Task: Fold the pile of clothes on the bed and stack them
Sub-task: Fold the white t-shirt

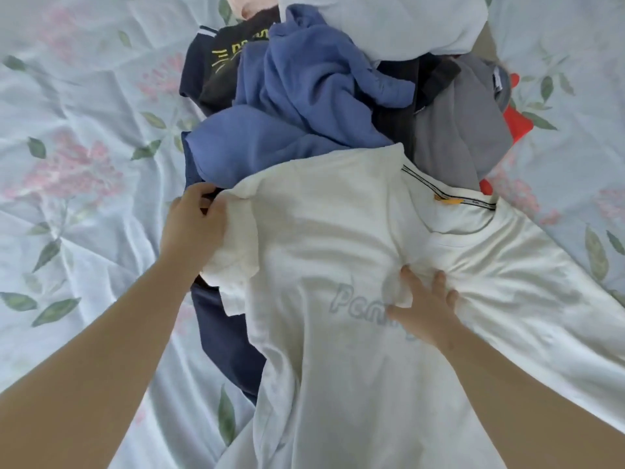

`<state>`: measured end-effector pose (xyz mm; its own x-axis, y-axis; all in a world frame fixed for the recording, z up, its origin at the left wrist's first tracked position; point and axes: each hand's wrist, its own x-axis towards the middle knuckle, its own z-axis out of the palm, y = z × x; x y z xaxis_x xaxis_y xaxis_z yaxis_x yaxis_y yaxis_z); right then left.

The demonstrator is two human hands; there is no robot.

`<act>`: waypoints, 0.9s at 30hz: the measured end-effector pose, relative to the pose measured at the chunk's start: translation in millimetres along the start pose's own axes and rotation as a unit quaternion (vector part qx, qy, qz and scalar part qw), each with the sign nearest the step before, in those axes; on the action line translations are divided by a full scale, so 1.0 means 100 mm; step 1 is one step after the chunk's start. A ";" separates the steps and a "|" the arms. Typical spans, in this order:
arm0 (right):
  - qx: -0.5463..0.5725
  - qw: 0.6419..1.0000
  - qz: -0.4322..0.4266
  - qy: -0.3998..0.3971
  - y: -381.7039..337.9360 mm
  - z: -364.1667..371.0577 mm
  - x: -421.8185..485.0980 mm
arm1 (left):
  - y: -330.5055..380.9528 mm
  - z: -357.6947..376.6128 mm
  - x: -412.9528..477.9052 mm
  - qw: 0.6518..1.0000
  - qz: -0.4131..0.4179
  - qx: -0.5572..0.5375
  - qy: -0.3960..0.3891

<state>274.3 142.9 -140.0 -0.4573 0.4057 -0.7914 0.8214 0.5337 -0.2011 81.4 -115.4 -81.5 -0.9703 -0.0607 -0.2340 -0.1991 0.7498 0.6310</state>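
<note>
a white t-shirt [338, 231] lies draped over the near side of the clothes pile [304, 96] on the bed [84, 130]. the left hand [192, 225] pinches its sleeve and the right hand [427, 306] presses flat on the chest. the cloth looks light and limp, likely best lifted by both shoulders.

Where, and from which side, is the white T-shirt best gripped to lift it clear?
Probably at the shoulders beside the collar, reaching from the hem side: the white T-shirt lies front up, collar farthest; the left hand grips one sleeve.
</note>
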 end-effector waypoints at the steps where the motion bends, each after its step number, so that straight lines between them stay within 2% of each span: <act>1: -0.003 1.000 0.001 0.003 -0.01 0.00 0.00 | -0.05 -0.02 0.02 1.000 0.000 -0.004 -0.005; 3: -0.001 1.000 0.003 0.012 -0.03 0.00 -0.01 | -0.08 0.02 -0.04 0.998 0.045 0.031 -0.035; 6: -0.008 1.000 0.008 0.019 -0.05 0.01 -0.03 | -0.01 0.16 -0.31 0.969 0.112 0.192 -0.108; 8: -0.011 1.000 0.010 0.021 -0.04 0.01 -0.02 | -0.01 0.22 -0.37 0.952 0.113 0.263 -0.111; 9: -0.012 1.000 0.012 0.022 -0.04 0.01 -0.03 | -0.02 0.21 -0.33 0.953 0.105 0.264 -0.106; 13: -0.014 0.999 0.020 0.021 -0.02 0.03 -0.02 | -0.07 -0.05 -0.01 0.990 0.088 0.111 -0.010; 15: -0.011 0.999 0.031 0.026 -0.05 0.04 -0.04 | -0.18 -0.20 0.13 0.999 -0.010 -0.023 0.043; 17: -0.008 0.998 0.054 0.037 -0.15 0.04 -0.10 | -0.27 -0.27 0.12 0.987 -0.065 -0.143 0.043; 19: 0.008 0.995 0.068 0.076 -0.31 0.07 -0.18 | -0.33 -0.23 -0.04 0.987 -0.011 -0.159 -0.027; 20: 0.021 0.992 0.061 0.111 -0.41 0.09 -0.21 | -0.35 -0.17 -0.15 0.990 0.034 -0.113 -0.076; 22: 0.042 0.980 0.010 0.196 -0.63 0.12 -0.29 | -0.38 -0.07 -0.34 0.974 0.121 0.094 -0.169; 23: 0.056 0.970 -0.028 0.234 -0.75 0.13 -0.32 | -0.44 -0.02 -0.40 0.949 0.167 0.206 -0.172; 24: 0.072 0.961 -0.065 0.258 -0.87 0.12 -0.34 | -0.49 0.02 -0.43 0.927 0.220 0.270 -0.139; 25: 0.086 0.955 -0.094 0.267 -1.00 0.11 -0.36 | -0.51 0.03 -0.44 0.924 0.256 0.271 -0.088; 27: 0.112 0.950 -0.126 0.261 -1.19 0.08 -0.38 | -0.50 -0.01 -0.39 0.957 0.249 0.148 -0.002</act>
<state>196.6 58.0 -90.9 -0.7082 0.6302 -0.3181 0.6880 0.5151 -0.5113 129.2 -150.8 -103.3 -0.9339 0.3554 0.0389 0.3370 0.8390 0.4272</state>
